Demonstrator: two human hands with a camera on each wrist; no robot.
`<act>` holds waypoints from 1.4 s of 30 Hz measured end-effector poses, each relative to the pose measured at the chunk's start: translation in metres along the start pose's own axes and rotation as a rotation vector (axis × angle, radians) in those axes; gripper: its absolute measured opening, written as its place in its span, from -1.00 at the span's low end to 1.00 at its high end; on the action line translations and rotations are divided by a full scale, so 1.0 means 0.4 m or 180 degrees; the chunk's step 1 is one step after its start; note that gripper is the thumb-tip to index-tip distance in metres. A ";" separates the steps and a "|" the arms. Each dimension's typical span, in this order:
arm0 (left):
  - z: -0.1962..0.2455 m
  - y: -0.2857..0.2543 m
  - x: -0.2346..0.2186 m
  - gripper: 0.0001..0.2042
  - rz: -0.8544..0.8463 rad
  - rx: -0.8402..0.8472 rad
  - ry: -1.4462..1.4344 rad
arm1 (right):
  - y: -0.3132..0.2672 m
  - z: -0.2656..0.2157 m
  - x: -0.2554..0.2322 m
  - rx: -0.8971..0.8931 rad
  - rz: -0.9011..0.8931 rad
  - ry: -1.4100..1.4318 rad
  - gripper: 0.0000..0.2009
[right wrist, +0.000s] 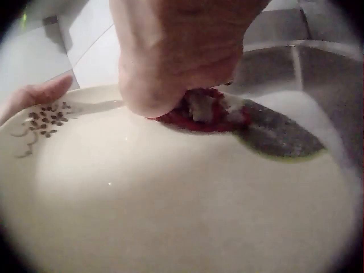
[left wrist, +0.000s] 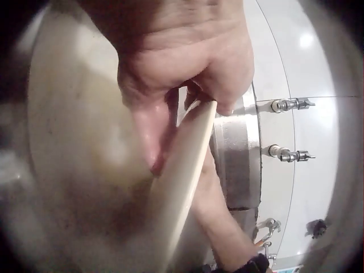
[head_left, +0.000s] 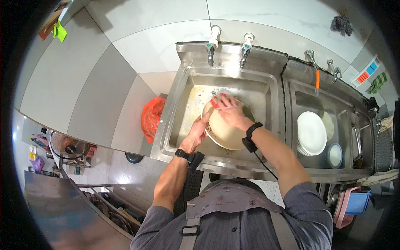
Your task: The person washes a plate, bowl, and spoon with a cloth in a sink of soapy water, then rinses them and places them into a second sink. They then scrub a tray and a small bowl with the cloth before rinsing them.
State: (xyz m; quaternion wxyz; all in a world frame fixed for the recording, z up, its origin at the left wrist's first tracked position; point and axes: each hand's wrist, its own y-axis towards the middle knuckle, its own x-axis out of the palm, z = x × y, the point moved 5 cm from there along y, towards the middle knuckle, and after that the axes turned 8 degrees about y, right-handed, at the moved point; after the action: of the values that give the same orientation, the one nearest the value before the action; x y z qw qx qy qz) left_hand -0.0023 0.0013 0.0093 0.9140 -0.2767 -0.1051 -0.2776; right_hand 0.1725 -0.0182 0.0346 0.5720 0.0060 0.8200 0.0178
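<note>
Plate: large cream ceramic plate [head_left: 225, 129] with a brown floral rim pattern sat tilted over the left stainless-steel sink basin [head_left: 177, 116], toward its front edge. Left hand [head_left: 199, 132] gripped the plate's left rim, thumb on the inner face and fingers curled behind. Right hand [head_left: 230, 112] closed around a red scouring sponge [head_left: 216, 102], pressing it against the plate's far rim.

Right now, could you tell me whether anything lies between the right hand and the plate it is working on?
Yes: a red scrubbing pad sits under the right hand, pressed against the plate.
</note>
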 end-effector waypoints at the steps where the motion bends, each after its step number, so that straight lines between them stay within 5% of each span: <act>1: 0.003 0.003 -0.001 -0.50 0.0004 0.0111 0.0017 | -0.010 0.020 -0.012 -0.0005 -0.0009 0.0008 -0.43; 7: 0.039 -0.017 -0.004 -0.60 0.0127 0.0301 0.0018 | -0.070 0.185 -0.017 0.0663 0.0470 0.0694 -0.33; 9: 0.036 -0.009 -0.010 -0.59 0.0108 0.0338 0.0097 | -0.114 0.249 0.004 0.1701 0.0913 0.1426 -0.36; 10: 0.029 0.006 -0.023 -0.59 0.0191 0.0419 -0.0016 | -0.121 0.286 0.033 0.1724 0.0926 0.1416 -0.36; 12: 0.021 0.026 -0.039 -0.59 0.0254 0.0486 -0.0119 | -0.146 0.321 0.106 0.2336 0.0260 0.3287 -0.48; 13: 0.024 0.033 -0.041 -0.59 0.0211 0.0540 -0.0199 | -0.172 0.299 0.125 0.2664 0.0541 0.4676 -0.66; 16: 0.025 0.058 -0.053 -0.61 0.0180 0.0624 -0.0293 | -0.211 0.244 0.091 0.2699 0.0277 0.5307 -0.72; 20: -0.005 0.118 -0.112 -0.61 0.0114 0.0477 -0.0294 | -0.200 0.280 0.088 0.2167 0.0171 0.5043 -0.75; 24: 0.016 0.145 -0.126 -0.25 0.0473 -0.0174 0.1098 | -0.200 0.216 -0.077 0.1785 0.0788 0.3750 -0.69; 26: 0.069 0.104 -0.087 -0.06 0.0592 -0.0282 0.1492 | -0.186 0.214 -0.133 0.1313 0.1233 0.1927 -0.67; 28: 0.094 0.093 -0.048 0.20 0.0431 -0.0082 0.0553 | -0.193 0.180 -0.166 0.1039 0.1490 0.1871 -0.66; 29: 0.094 0.109 -0.054 0.16 0.0730 -0.0249 0.0192 | -0.196 0.159 -0.191 0.0758 0.1750 0.1811 -0.66; 33: 0.185 0.013 0.039 0.17 0.0504 -0.0183 -0.0643 | -0.204 0.101 -0.215 0.0984 0.1672 0.1257 -0.69; 35: 0.226 -0.024 0.084 -0.15 0.0412 -0.0116 -0.1040 | -0.212 0.064 -0.199 0.0384 0.1636 0.0740 -0.70; 36: 0.216 -0.007 0.076 -0.15 0.0415 -0.0103 -0.1042 | -0.214 0.062 -0.186 0.0371 0.1641 0.0740 -0.70; 38: 0.195 0.039 0.062 -0.58 -0.0190 0.0205 -0.0968 | -0.217 0.033 -0.144 -0.0464 0.1706 0.0778 -0.70; 39: 0.183 0.036 0.041 -0.74 0.0103 0.0025 -0.1132 | -0.217 0.052 -0.091 -0.0327 0.1075 0.0714 -0.52; 42: 0.098 0.107 -0.033 -0.74 0.0021 -0.0073 -0.1414 | -0.246 -0.024 -0.085 -0.0788 0.1110 0.0678 -0.43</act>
State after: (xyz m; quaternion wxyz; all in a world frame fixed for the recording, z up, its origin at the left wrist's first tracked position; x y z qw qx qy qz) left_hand 0.0096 0.0590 0.0178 0.8660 -0.3418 -0.2999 -0.2080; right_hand 0.1761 -0.1177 0.0661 0.4670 0.0755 0.8538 0.2172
